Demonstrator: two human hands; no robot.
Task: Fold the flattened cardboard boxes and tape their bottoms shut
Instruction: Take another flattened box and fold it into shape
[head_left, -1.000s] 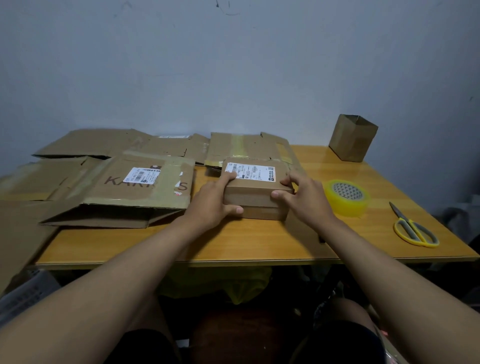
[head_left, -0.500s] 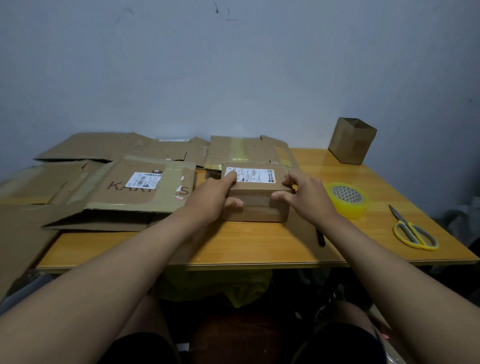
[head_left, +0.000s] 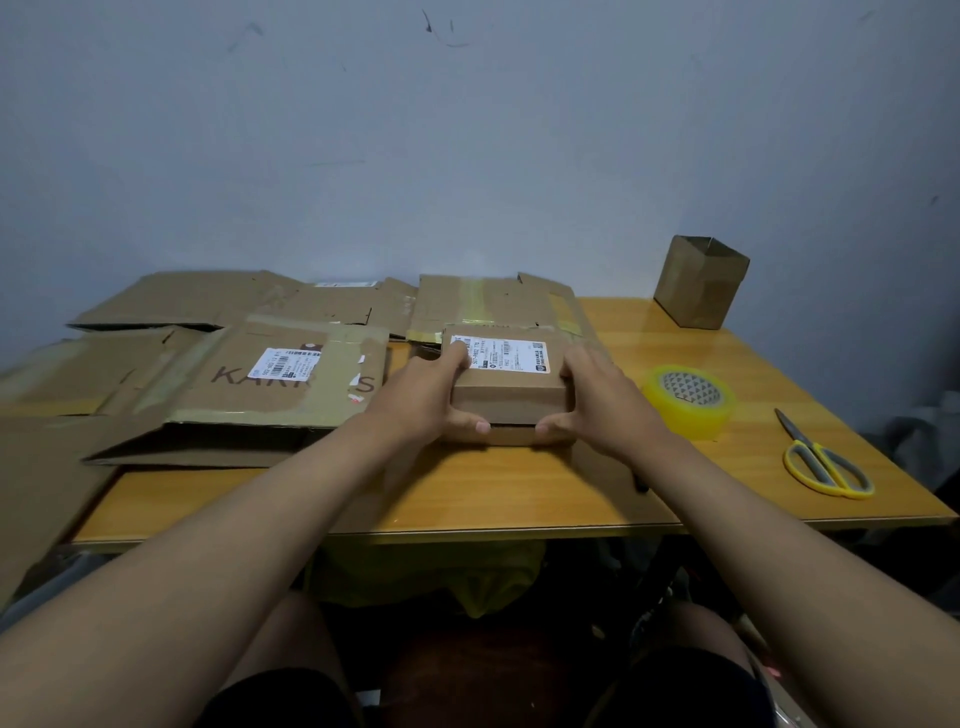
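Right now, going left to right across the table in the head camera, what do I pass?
Flattened box with the white label → left hand → small box held between both hands → right hand → roll of tape → scissors.

Matt brown cardboard for the small box (head_left: 511, 387), with a smooth white paper label (head_left: 503, 354) stuck on top; same dull, creased cardboard for the flattened boxes (head_left: 291, 387) at the left, patched with strips of shiny tape, and for the upright box (head_left: 698, 283) at the back. Glossy orange wood-grain finish on the table (head_left: 519, 493), catching the light. Translucent yellow plastic sheen on the tape roll (head_left: 688, 400), grey metal blades and smooth yellow plastic handles on the scissors (head_left: 823, 462), matt painted plaster on the wall (head_left: 467, 156), lightly scuffed.
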